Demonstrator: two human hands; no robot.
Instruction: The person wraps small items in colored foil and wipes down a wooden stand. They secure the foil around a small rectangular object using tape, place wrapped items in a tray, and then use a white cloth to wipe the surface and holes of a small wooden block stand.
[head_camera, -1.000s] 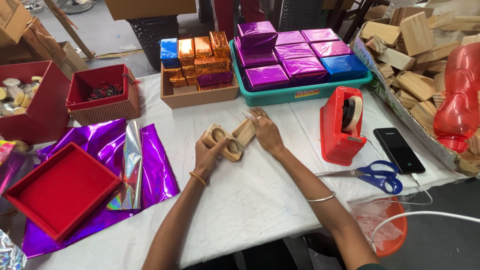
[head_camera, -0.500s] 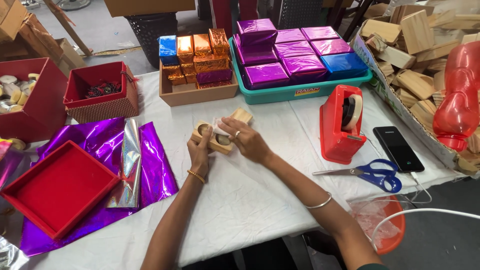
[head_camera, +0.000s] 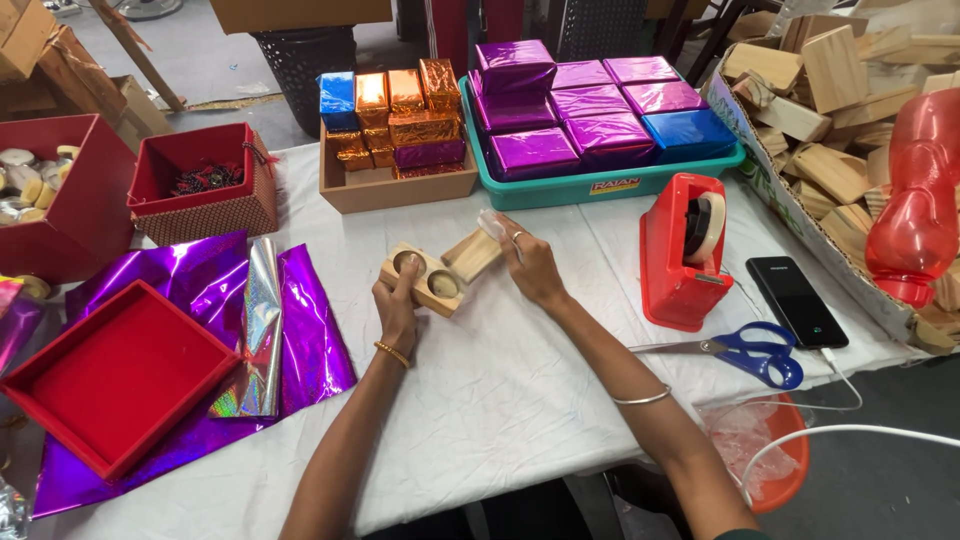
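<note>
Left hand (head_camera: 398, 305): grip closed around the near end of a wooden holder (head_camera: 425, 280) with two round wells, held just above the counter (head_camera: 500, 390) at its centre.

Right hand (head_camera: 530, 268): fingers pinched on a small clear piece of tape (head_camera: 490, 224), with a plain wood block (head_camera: 472, 254) just beside the palm and touching the holder's far right corner.

Left of the hands: purple foil sheets (head_camera: 300, 340) lay flat, a silver holographic strip (head_camera: 258, 330) on top, and a shallow red tray (head_camera: 110, 375) over their near left part.

Far left: a small red box (head_camera: 205, 185) with dark bits inside, and a larger red box (head_camera: 70, 200) with round items.

Far centre: a wooden tray (head_camera: 395, 185) of small blue, orange and purple wrapped parcels; beside it on the right, a teal tray (head_camera: 600, 185) of larger purple and blue wrapped boxes.

Right: a red tape dispenser (head_camera: 685, 250), a black phone (head_camera: 797, 300) with a white cable, and blue-handled scissors (head_camera: 745, 350) nearer. Far right: a carton of wood blocks (head_camera: 830, 90) and a red plastic bottle (head_camera: 920, 190).
</note>
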